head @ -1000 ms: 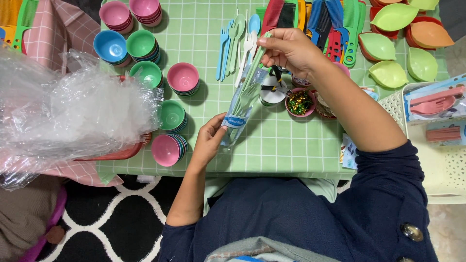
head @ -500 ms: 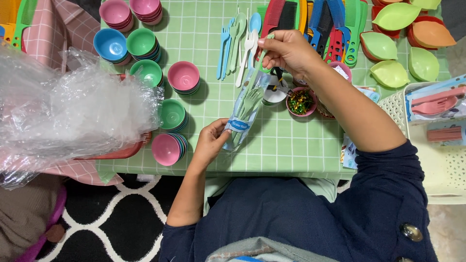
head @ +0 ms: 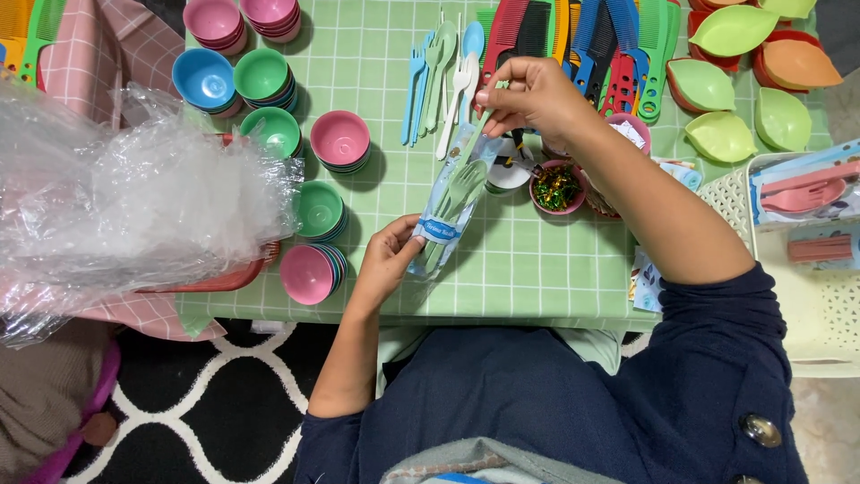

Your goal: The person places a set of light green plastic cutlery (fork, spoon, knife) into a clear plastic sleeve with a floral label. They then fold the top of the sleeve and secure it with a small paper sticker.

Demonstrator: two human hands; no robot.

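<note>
- clear cutlery packet [head: 452,202] ran lengthwise from left hand [head: 390,260], pinching its near end, up-right to right hand [head: 528,94], pinching its top.
- both hands touched it; neither was nearer.

bowl stacks [head: 260,76]: 9 | leaf dishes [head: 735,31]: 5 (green) | hands [head: 528,94]: 2
</note>
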